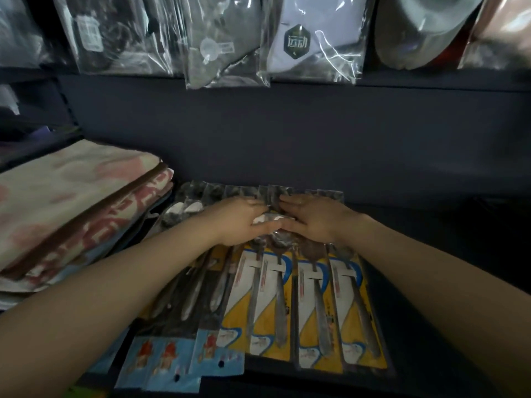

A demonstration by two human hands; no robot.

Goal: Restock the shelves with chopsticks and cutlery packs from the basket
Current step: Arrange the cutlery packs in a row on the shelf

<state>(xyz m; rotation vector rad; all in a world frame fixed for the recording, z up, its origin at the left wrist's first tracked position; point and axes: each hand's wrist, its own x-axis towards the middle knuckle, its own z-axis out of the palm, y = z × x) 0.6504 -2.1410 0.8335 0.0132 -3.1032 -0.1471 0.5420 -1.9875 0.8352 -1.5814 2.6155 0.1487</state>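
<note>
Far left: a stack of folded cream-and-pink patterned towels (pixel 71 208) is seen on the dark shelf, just beside the cutlery.
Lower left: blue-carded packs of steel spoons (pixel 172 349) are laid flat, partly hidden under the left forearm.
Left hand: the left hand (pixel 244 222) is laid flat, fingers spread straight, pressing on the upper ends of the packs.
Centre: yellow-and-blue carded packs of steel cutlery (pixel 313 314) are set side by side, handles toward the camera, overlapping at their edges.
Right hand: the right hand (pixel 310 222) is held flat, fingers straight and together, pressed on the same row; the thumbs of both hands lie close together, whether touching cannot be told.
Surface: a dark blue-grey shelf board (pixel 448 254) bears everything; its right part is in shadow.
Back: a plain dark back panel (pixel 287 139) rises behind the row.
Above: clear plastic bags of grey and white garments (pixel 304 41) are hung along the upper edge.
Basket: not in view.
</note>
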